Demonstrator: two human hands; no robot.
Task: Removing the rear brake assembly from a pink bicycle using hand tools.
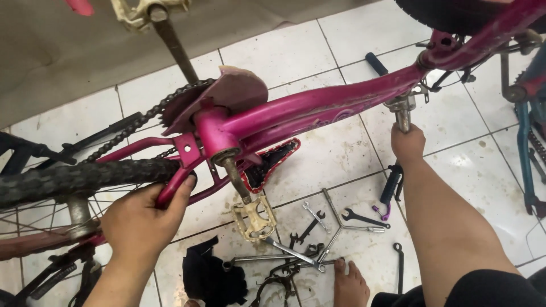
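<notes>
A pink bicycle frame [318,105] lies upside down across the view. My left hand [142,219] grips the pink chain stay near the black rear tyre [68,179]. My right hand [406,142] is closed around the grey metal stem [402,111] that sticks down from the frame's head tube. The crank arm with a cream pedal [254,218] hangs below the bottom bracket. A second cream pedal [149,10] points up at the top. The chain [133,128] runs to the chainring behind a pink guard [236,91].
Several spanners [364,219], a three-way wrench [340,227] and other tools lie on the white tiled floor. A black cloth [207,278] lies by them, a bare foot [348,284] beside. A black saddle with red trim [273,165] rests under the frame. Another bicycle [526,113] stands at right.
</notes>
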